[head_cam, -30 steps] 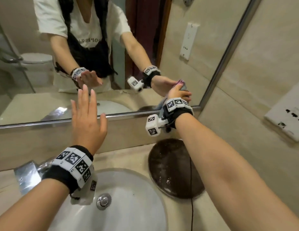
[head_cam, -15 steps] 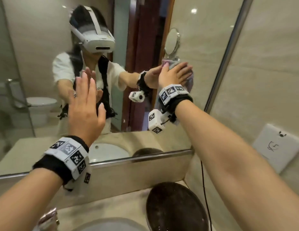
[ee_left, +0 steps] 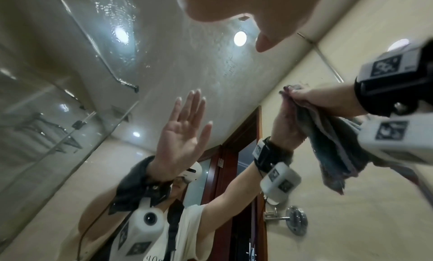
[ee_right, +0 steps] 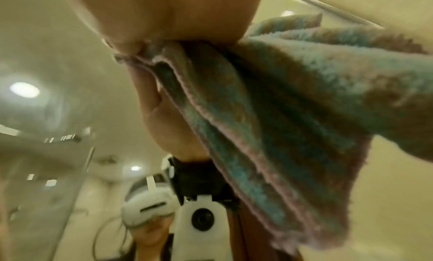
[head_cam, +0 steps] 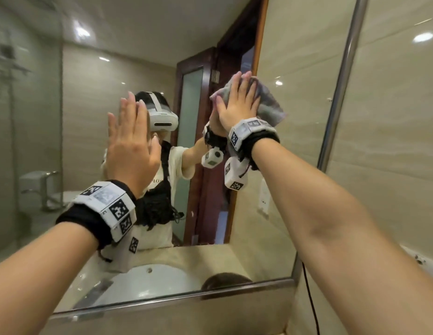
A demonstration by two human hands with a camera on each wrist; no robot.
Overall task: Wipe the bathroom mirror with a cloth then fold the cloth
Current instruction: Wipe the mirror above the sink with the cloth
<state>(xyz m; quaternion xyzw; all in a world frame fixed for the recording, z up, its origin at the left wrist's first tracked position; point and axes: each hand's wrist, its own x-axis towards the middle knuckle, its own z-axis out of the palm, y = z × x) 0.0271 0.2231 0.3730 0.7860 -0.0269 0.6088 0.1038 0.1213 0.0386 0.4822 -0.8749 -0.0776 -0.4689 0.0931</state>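
Note:
The bathroom mirror (head_cam: 77, 117) fills the wall ahead. A grey-blue, pink-edged cloth (head_cam: 268, 105) lies against its upper right part. My right hand (head_cam: 237, 102) presses it flat on the glass with straight fingers. In the right wrist view the cloth (ee_right: 293, 117) hangs in folds below the palm (ee_right: 164, 11). From the left wrist view the cloth (ee_left: 332, 144) droops under the right hand (ee_left: 311, 98). My left hand (head_cam: 131, 141) is raised in front of the mirror's middle, fingers straight, holding nothing, a little off the glass.
A metal frame (head_cam: 341, 93) borders the mirror on the right and along its lower edge (head_cam: 174, 298). Beige tiled wall (head_cam: 392, 141) stands to the right, with a black cable (head_cam: 309, 298) and a white socket plate (head_cam: 418, 259). The sink basin shows only as a reflection (head_cam: 150, 279).
My right hand has slid the cloth up the mirror from near its lower right corner. The left hand rose with it, and the view tilted upward off the sink.

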